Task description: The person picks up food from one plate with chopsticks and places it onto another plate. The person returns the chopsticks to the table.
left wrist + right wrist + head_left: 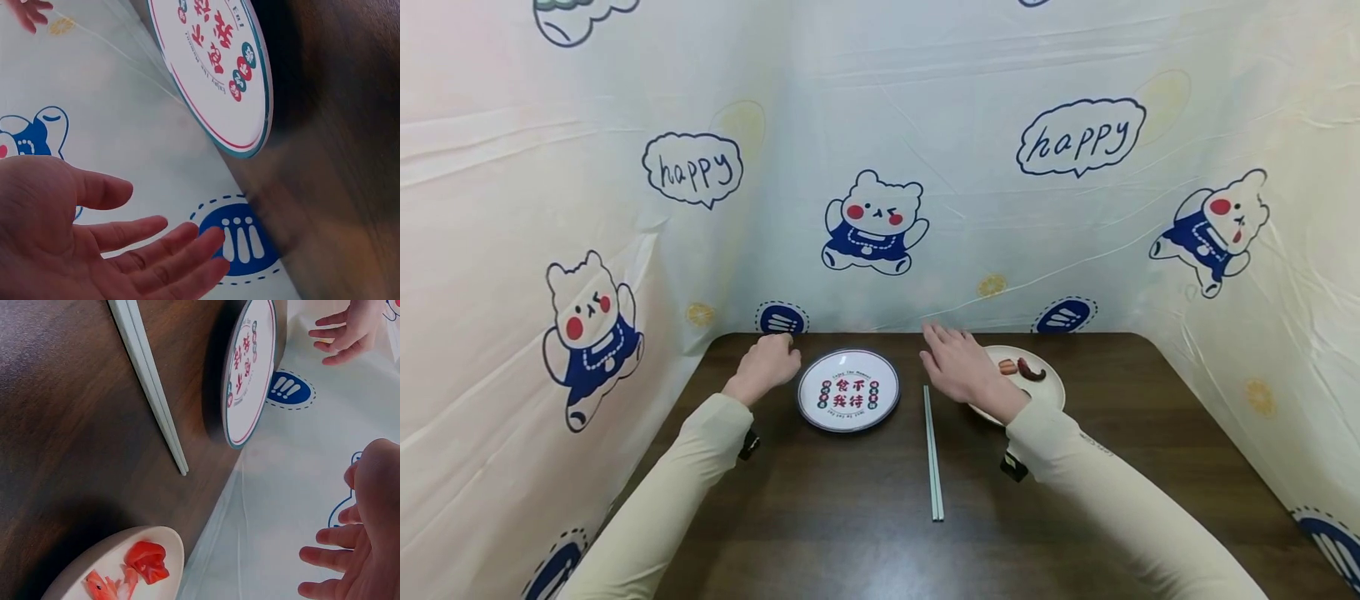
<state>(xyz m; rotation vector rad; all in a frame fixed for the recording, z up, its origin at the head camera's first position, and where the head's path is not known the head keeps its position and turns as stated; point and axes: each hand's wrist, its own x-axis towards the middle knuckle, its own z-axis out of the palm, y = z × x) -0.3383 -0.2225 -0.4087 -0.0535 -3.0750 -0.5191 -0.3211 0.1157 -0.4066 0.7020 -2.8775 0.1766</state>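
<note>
A white plate [887, 392] with red lettering and a dark rim lies on the wooden table. Close to its left edge hovers my left hand [763, 369], holding nothing; in the left wrist view its fingers [181, 262] are loosely extended. My right hand [961, 371] is raised over the left side of a cream plate [1051, 392], partly covering it, with nothing in its grasp. On that plate sit a curved dark red piece [1032, 370] and a small orange-pink piece [1007, 367]. Pale green chopsticks [932, 454] lie side by side between the two plates.
The dark brown table [850, 533] is bordered by a pale curtain [955, 125] printed with cartoon bears and "happy" bubbles. It hangs along the back and both sides. A small black device [1013, 467] shows under the right cuff, another [748, 444] under the left.
</note>
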